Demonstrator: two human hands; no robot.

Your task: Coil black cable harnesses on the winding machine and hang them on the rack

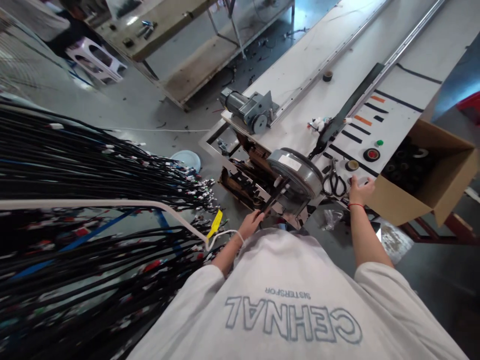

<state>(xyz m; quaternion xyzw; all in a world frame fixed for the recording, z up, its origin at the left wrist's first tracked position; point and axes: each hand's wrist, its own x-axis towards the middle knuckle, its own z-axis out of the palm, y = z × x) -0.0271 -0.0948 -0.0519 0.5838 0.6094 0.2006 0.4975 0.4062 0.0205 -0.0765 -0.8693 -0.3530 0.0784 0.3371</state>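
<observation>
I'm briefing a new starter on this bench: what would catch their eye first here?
First, the great mass of black cable bundles filling the left side. Then the round grey machine at the table's near end, where the left hand grips a black cable. The right hand rests on the table beside the scissors and an open cardboard box.

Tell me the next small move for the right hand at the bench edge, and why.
Probably slide the right hand left to the scissors: they lie just beside it on the bench, while the left hand holds a black wire bundle.

Matt cardboard box (427, 192) — glossy metal drum (296, 172)
</observation>
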